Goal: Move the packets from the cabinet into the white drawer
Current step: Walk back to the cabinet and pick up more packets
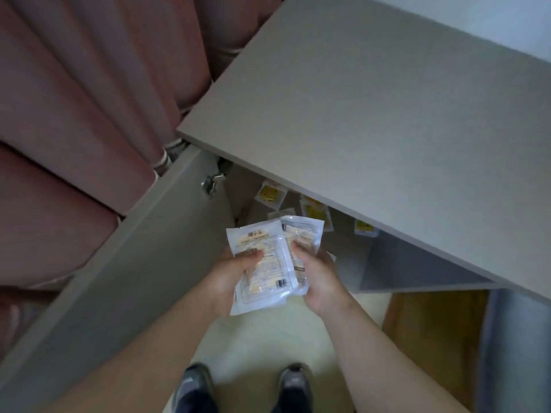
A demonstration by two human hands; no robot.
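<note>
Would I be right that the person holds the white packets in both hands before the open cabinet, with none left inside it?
Not quite: the head view shows several yellow packets lying inside the cabinet. The rest holds: the left hand and right hand both hold the white packets before it.

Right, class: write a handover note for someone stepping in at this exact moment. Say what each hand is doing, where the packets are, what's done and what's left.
Left hand: grips the white packets from the left, thumb on top.
Right hand: grips the same bundle from the right.
Packets: at least two white ones are held in front of the open cabinet. At least three yellow packets lie inside it.
Done: this bundle is out of the cabinet.
Left: carry it to the white drawer, which is not in view, then probably come back for the yellow ones.
</note>
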